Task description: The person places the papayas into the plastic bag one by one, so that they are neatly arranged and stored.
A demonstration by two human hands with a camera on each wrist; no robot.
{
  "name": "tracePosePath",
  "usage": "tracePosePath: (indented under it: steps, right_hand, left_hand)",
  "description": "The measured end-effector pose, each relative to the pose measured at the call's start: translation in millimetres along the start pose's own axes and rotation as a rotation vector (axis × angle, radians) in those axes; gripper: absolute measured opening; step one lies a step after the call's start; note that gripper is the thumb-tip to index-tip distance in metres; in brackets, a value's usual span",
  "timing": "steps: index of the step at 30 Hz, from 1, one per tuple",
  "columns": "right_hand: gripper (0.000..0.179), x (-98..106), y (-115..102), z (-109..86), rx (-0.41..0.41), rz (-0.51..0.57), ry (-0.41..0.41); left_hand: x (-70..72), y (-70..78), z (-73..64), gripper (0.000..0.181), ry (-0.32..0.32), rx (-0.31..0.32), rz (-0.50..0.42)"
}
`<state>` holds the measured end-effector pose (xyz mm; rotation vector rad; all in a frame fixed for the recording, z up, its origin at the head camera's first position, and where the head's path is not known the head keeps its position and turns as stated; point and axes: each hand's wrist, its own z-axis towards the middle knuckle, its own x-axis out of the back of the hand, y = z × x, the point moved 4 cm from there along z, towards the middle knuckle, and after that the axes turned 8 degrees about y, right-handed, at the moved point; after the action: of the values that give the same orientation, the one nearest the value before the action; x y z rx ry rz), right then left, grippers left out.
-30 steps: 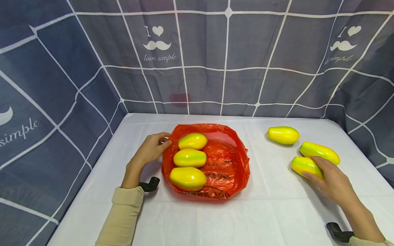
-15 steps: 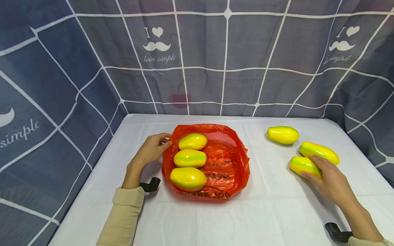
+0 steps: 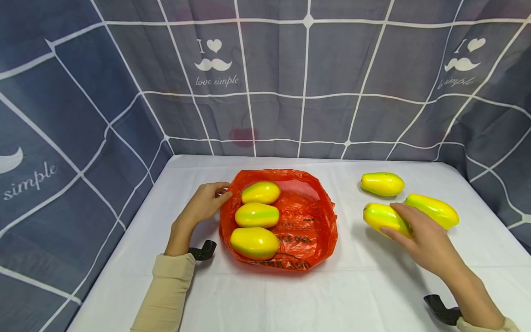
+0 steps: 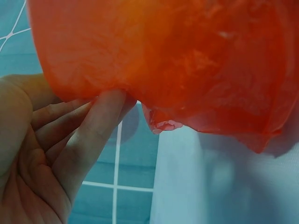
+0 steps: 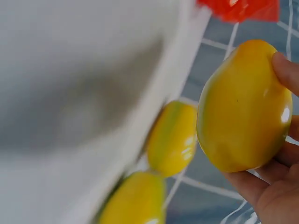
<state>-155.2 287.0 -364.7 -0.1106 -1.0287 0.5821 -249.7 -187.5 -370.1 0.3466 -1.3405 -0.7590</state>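
My right hand [image 3: 429, 237] grips a yellow-green papaya [image 3: 386, 218], held above the table with its shadow below and to the left. The right wrist view shows the papaya [image 5: 245, 107] between thumb and fingers. At the left, my left hand [image 3: 202, 201] pinches the rim of a red plastic bag [image 3: 304, 230], which lies spread open like a shallow bowl. Close up in the left wrist view, the thumb and fingers hold the bag's edge [image 4: 154, 60]. Inside the bag, three papayas [image 3: 254, 243] lie in a column along its left side.
Two more papayas, one at the back [image 3: 382, 184] and one behind the right hand [image 3: 433, 211], lie on the white tablecloth [image 3: 290, 299]. A dark grid-patterned curtain [image 3: 274, 115] encloses the table at the back and sides.
My right hand has lifted its papaya off the table and moved it left, away from the papaya beside it. My left hand keeps its place at the bag's rim.
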Motion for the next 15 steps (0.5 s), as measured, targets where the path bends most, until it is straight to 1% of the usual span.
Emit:
tracePosePath:
  steps: [4, 10, 15]
  right_hand:
    - [0.065, -2, -27, 9.8, 0.066, 0.022, 0.007]
    - [0.065, -6, -60, 23.4, 0.123, 0.062, 0.013]
    - [0.064, -16, -83, 33.7, 0.178, 0.075, -0.015]
  left_hand:
    - [0.3, -0.8, -0.1, 0.034, -0.001, -0.003, 0.002]
    - [0.8, -0.6, 0.5, 0.034, 0.003, -0.002, -0.005]
    - [0.2, -0.5, 1.1, 0.034, -0.005, 0.005, -0.009]
